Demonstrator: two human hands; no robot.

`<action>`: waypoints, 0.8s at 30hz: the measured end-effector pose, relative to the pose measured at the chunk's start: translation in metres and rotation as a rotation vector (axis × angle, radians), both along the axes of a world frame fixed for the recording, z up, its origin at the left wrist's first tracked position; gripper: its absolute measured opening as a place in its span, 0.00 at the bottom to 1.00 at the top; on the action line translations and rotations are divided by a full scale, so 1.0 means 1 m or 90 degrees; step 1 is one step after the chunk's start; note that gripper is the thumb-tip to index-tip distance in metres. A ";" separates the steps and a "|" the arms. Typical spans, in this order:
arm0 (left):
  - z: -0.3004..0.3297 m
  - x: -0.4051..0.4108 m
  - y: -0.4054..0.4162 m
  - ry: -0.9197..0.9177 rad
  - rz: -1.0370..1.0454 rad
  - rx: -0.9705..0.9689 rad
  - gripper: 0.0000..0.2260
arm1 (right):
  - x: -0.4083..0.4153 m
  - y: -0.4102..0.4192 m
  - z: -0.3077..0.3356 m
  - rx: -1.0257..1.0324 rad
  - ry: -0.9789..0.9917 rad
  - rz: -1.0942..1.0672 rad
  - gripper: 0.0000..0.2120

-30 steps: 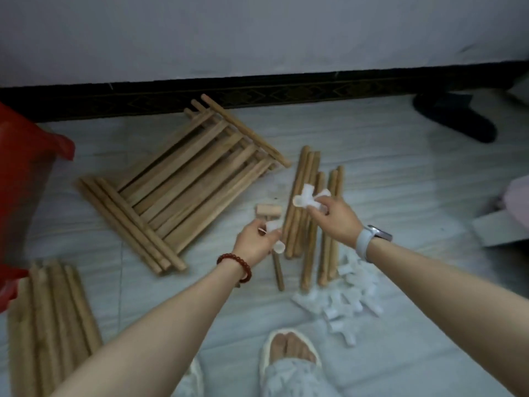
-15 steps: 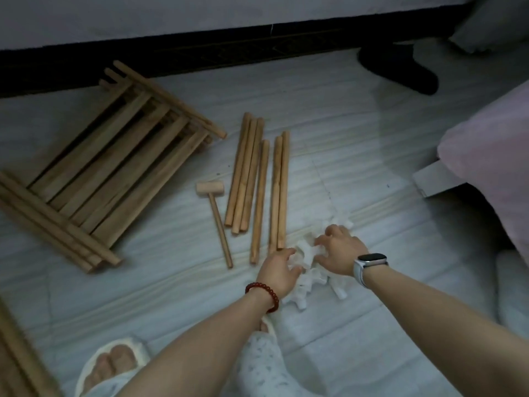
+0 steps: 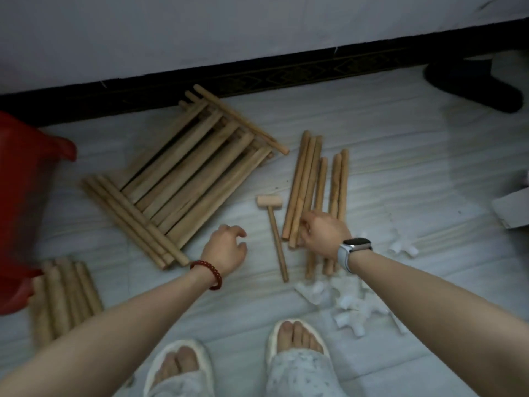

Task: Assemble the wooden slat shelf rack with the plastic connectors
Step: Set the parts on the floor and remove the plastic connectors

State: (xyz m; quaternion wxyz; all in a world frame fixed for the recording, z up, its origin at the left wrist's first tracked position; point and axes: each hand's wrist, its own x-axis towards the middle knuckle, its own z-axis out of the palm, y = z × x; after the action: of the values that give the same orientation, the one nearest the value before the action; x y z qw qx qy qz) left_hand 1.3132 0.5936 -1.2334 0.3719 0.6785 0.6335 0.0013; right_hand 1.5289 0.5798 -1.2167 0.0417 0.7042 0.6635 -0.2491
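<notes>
Pale floor [image 3: 400, 144], right hand [image 3: 323, 236] fingers [image 3: 305, 229] on dowels [image 3: 309, 179]

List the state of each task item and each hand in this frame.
Slat panels: stacked flat on floor, unconnected.
Loose rods: lying side by side.
Mallet: lying untouched.
Plastic connectors: scattered pile, unattached.
Left hand: loosely curled, holding nothing.
Right hand: fingers curled at rod ends; grip unclear.

Red plastic stool [image 3: 20, 202], far left of the fingers. Black slipper [image 3: 475, 84], well beyond and right, by the dark skirting board [image 3: 257, 78]. White cardboard piece [image 3: 512, 210], far right. Pale tiled floor [image 3: 400, 156].
</notes>
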 end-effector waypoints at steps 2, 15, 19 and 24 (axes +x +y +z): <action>0.001 -0.037 0.008 0.041 0.095 -0.032 0.16 | -0.030 0.017 -0.005 -0.061 0.052 0.021 0.16; -0.023 -0.137 -0.001 0.019 0.332 -0.009 0.35 | -0.193 0.090 -0.032 -0.270 0.708 -0.664 0.11; -0.017 -0.129 0.001 -0.009 0.410 0.011 0.35 | -0.194 0.093 -0.028 -0.246 0.777 -0.696 0.15; 0.009 -0.125 0.011 -0.164 0.552 0.082 0.32 | -0.196 0.101 -0.001 -0.152 0.839 -0.631 0.15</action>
State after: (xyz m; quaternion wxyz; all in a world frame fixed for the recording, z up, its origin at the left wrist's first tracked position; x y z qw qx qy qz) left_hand 1.1880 0.6050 -1.2245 0.3698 0.3666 0.8062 0.2809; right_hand 1.3328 0.6804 -1.2176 -0.3955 0.6155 0.1340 -0.6684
